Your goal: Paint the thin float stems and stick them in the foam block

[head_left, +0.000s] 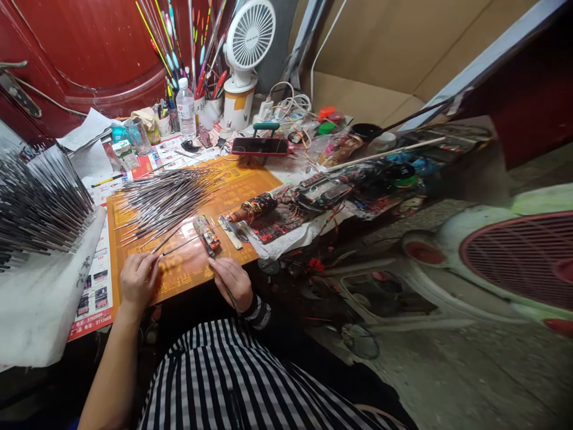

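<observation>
**Thin sticks on an orange mat**

Striped cloth [250, 382] fills the near edge, on the person's lap. Just past it, both hands rest on the orange mat [242, 185] at the front of the surface [96, 286].

The left hand [138, 279] pinches the near end of a thin stick [166, 240]. The stick points up and away, toward the big pile of sticks [168, 197] on the mat. The right hand [233, 282] is curled, fingers pressed together, and seems to hold something thin; I cannot tell what. A small painted block [206, 233] lies between the hands and the pile.

The stick looks very light, stiff and easy to snap. Its end is a good spot to hold, with a soft pinch.

The mat has pale writing, too blurred to read. So do the papers [96, 286] under the mat. A bottle [185, 108] and a white fan [249, 36] stand at the back.
</observation>
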`<state>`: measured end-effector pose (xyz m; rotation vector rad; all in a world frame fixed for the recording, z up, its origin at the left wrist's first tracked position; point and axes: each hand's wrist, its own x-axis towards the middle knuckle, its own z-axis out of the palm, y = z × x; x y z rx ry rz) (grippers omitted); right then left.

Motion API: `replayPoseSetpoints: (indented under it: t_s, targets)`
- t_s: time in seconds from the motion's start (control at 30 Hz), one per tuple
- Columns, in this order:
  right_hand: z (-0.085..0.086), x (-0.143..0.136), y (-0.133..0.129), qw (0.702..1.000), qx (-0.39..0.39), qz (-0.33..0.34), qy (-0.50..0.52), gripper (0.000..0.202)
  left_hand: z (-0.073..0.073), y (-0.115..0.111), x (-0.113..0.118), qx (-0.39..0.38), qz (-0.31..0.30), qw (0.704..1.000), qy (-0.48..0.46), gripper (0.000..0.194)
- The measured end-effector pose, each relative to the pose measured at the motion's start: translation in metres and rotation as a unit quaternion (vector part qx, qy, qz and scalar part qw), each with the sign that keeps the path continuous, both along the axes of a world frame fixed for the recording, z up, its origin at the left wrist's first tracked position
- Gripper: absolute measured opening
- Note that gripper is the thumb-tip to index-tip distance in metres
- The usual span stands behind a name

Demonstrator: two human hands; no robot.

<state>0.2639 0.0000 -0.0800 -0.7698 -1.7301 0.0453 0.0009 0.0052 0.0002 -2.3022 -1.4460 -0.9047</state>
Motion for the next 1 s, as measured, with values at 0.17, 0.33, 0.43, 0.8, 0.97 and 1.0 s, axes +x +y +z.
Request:
replayPoseSetpoints:
  t_s: [0.17,0.33,0.43,0.8,0.97,1.0]
  targets:
    - [-0.002,0.007,-0.004,0.999,0.013,0.029,-0.006,0.056,0.002,-0.006,0.004,-0.001,0.023,0.999,0.024,0.012]
    - [-0.004,0.014,-0.007,0.998,0.036,0.054,-0.015,0.060,0.016,-0.024,-0.022,-0.031,0.077,0.996,0.023,0.015]
    - [-0.003,0.015,-0.007,0.997,0.053,0.055,-0.017,0.063,0.028,-0.038,-0.065,-0.061,0.138,0.988,-0.041,0.017]
    - [0.006,0.016,-0.009,0.993,0.091,0.060,-0.038,0.070,0.063,-0.033,-0.216,-0.100,0.436,0.844,-0.296,0.019]
    - [0.006,0.017,-0.008,0.992,0.093,0.071,-0.038,0.068,0.071,-0.013,-0.230,-0.070,0.496,0.818,-0.282,0.015]
    - [0.006,0.017,-0.008,0.992,0.094,0.071,-0.039,0.068,0.072,-0.011,-0.229,-0.071,0.499,0.817,-0.280,0.017]
